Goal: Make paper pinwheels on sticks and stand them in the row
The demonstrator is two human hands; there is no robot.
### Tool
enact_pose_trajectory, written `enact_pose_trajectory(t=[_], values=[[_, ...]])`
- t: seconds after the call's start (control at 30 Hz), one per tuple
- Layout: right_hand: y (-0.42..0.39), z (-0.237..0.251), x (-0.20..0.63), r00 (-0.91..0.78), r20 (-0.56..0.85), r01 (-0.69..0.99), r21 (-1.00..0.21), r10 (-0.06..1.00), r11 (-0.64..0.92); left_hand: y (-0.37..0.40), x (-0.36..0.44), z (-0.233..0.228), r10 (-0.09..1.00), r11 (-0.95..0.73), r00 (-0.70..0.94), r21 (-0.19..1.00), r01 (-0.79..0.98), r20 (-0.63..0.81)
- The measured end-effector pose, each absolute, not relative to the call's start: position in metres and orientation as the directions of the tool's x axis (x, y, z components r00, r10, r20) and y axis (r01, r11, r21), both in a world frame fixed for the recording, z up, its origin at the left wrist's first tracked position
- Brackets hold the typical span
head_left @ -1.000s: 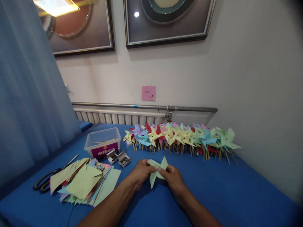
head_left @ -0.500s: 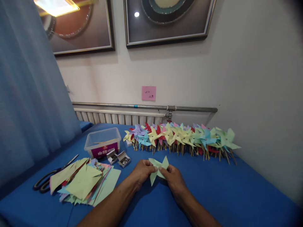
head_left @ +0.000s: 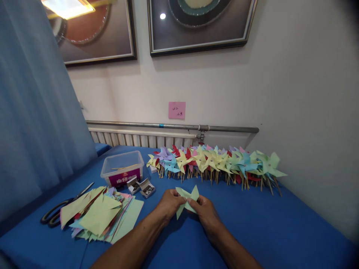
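A light green folded paper piece (head_left: 187, 198), shaped like pinwheel blades, is pinched between both my hands just above the blue table (head_left: 280, 224). My left hand (head_left: 168, 204) grips its left side with thumb and fingers. Its right side is held by my right hand (head_left: 204, 211). A pile of coloured cut paper sheets (head_left: 98, 216) lies to the left of my left forearm. Beyond my hands a long row of finished paper pinwheels (head_left: 215, 162) on wooden sticks lies along the back of the table.
Black scissors (head_left: 60, 209) lie at the far left beside the paper pile. A clear plastic tub (head_left: 122, 172) with sticks stands behind the pile, with two small open boxes of pins (head_left: 141, 186) next to it. A radiator, a pipe and a wall close the back; a blue curtain hangs left.
Both hands stay on the green paper piece with only slight finger shifts; the paper sits a little lower. Nothing else on the table has moved.
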State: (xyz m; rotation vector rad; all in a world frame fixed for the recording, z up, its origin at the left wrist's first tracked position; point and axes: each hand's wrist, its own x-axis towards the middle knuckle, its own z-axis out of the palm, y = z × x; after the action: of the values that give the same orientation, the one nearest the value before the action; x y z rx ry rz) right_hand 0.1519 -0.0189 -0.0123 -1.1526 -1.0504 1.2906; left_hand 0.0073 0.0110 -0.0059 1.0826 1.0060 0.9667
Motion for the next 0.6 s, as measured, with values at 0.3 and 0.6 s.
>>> enact_pose_trajectory(t=[0.3,0.6], values=[[-0.016,-0.019,0.158,0.013,-0.075,-0.186,-0.980,0.997,-0.072,0.006,0.008,0.004,0.961,0.205,0.200,0.977,-0.061,-0.189],[-0.003,-0.038,0.159,0.061,-0.158,-0.161,-0.976,0.986,-0.147,0.007,0.009,0.005,0.963,0.213,0.186,0.973,-0.085,-0.195]])
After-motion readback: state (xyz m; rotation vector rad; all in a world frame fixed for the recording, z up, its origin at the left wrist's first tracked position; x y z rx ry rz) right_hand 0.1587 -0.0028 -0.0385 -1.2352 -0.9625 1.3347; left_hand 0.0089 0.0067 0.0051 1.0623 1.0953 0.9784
